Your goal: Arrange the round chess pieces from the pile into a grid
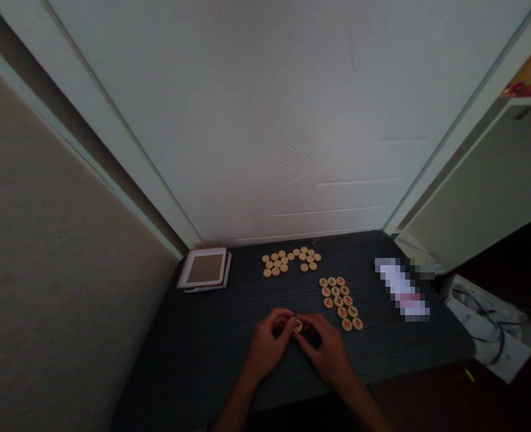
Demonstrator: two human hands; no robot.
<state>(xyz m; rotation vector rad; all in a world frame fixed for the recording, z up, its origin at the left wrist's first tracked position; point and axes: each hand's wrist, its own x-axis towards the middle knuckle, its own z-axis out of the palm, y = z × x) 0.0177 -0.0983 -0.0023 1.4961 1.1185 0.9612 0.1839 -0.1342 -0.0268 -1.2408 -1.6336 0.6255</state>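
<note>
We see a charcoal-black table (202, 342) with faint streaky grain. Towards its far edge, the plain discs (277, 264) are pale tan; nearer the right edge, the marked discs (338, 302) carry red or black characters on the same tan. The disc we hold (297, 325) bears black. At the far left corner, we find a frame (206, 268) bordered white around brown. Beyond the far edge, the greyish-white panel (229, 102) shows a diagonally striped heart (294, 164).

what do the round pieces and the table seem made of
Round pieces: probably wood, from their pale-tan colour, though plastic is possible; finish looks smooth. Table: perhaps wood or laminate, dark and matt, with faint grain-like streaks.
</note>
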